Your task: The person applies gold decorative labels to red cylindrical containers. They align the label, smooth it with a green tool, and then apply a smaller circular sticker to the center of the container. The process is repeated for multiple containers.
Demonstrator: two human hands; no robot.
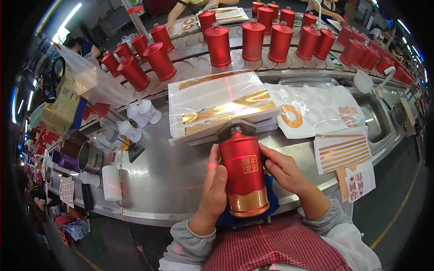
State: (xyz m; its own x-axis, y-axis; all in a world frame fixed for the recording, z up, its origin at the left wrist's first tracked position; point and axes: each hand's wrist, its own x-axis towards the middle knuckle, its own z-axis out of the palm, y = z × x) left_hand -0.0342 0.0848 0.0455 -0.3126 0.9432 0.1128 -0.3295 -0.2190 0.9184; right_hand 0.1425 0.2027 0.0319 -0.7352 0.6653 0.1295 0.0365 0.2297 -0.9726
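Two bare hands hold one red bottle [244, 174] that lies on a blue pad [271, 203] at the near edge of the steel worktable [167, 176], just in front of the person. The left hand [214, 185] is closed along the bottle's left side, with the thumb up against the red body. The right hand [282, 169] presses on the right side, its fingers [269, 153] bent over the upper part near the small red-and-gold label. The bottle has a gold band [247, 201] at its lower end, and its grey cap [236, 131] points away from the person.

Just beyond the cap lies a clear sheet with gold strips [221, 106]. To the right of it lie sticker sheets [341, 151]. Many red bottles [253, 40] stand upright in rows on the far conveyor [199, 63]. Several white caps [142, 113] lie at the left.
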